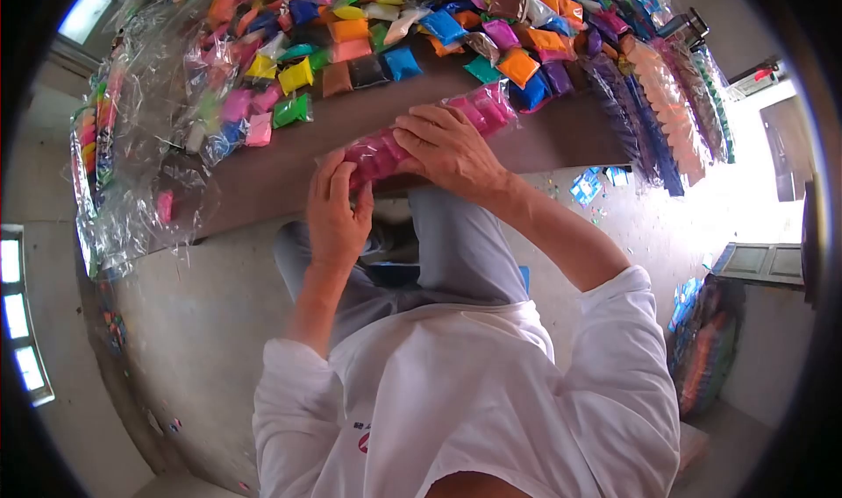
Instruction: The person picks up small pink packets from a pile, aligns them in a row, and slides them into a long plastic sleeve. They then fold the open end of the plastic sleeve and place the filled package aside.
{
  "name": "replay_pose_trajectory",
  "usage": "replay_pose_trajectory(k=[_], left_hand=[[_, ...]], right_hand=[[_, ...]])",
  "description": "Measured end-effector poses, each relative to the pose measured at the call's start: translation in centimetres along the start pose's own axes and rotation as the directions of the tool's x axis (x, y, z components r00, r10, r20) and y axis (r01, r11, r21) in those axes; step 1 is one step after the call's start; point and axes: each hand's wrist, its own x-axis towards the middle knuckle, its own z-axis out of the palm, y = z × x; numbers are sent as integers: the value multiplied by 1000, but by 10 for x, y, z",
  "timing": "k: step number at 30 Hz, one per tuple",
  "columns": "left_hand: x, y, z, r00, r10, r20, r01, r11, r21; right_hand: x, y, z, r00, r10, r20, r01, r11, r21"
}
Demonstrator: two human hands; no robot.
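A long clear plastic sleeve of pink packets (pixel 481 110) lies slantwise over the front edge of the brown table (pixel 351 126). At its lower left end my left hand (pixel 338 204) is closed, with the fingers curled over the sleeve and the thumb against its near side. My right hand (pixel 452 150) rests over the middle of the same sleeve, fingers bent round its top. The sleeve's right end sticks out past my right hand. Small packets in many colours, among them a green packet (pixel 292 110) and a blue packet (pixel 403 63), lie just beyond the sleeve.
A heap of coloured packets (pixel 351 30) spreads over the table's far side. Crumpled clear plastic bags (pixel 149 147) lie at the left. Filled long sleeves (pixel 662 103) stand at the right edge. On the floor are blue wrappers (pixel 586 186) and a large filled bag (pixel 706 345).
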Motion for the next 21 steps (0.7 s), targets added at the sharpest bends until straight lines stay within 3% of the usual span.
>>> replay_pose_trajectory(k=[5, 8, 13, 16, 18, 20, 21], left_hand=[[29, 7, -24, 996, -52, 78, 54, 998, -20], [53, 16, -29, 996, -20, 89, 24, 999, -36], [61, 30, 16, 964, 84, 254, -45, 987, -153], [56, 27, 33, 985, 118, 124, -89, 973, -213], [44, 30, 30, 981, 179, 72, -177, 984, -34], [35, 30, 30, 984, 163, 69, -159, 986, -60], [32, 29, 29, 988, 141, 67, -135, 988, -80]], right_hand=[[-5, 3, 8, 996, -44, -81, 39, 997, -70], [-7, 1, 8, 998, 47, -43, -46, 999, 29], [-6, 3, 4, 995, 21, -97, -15, 998, 62], [-12, 10, 1, 993, 11, -117, -4, 998, 65], [-17, 13, -4, 990, 6, -139, 5, 997, 76], [-26, 20, -20, 979, 174, -110, -166, 983, 78], [-32, 24, -25, 978, 176, -108, -168, 983, 80]])
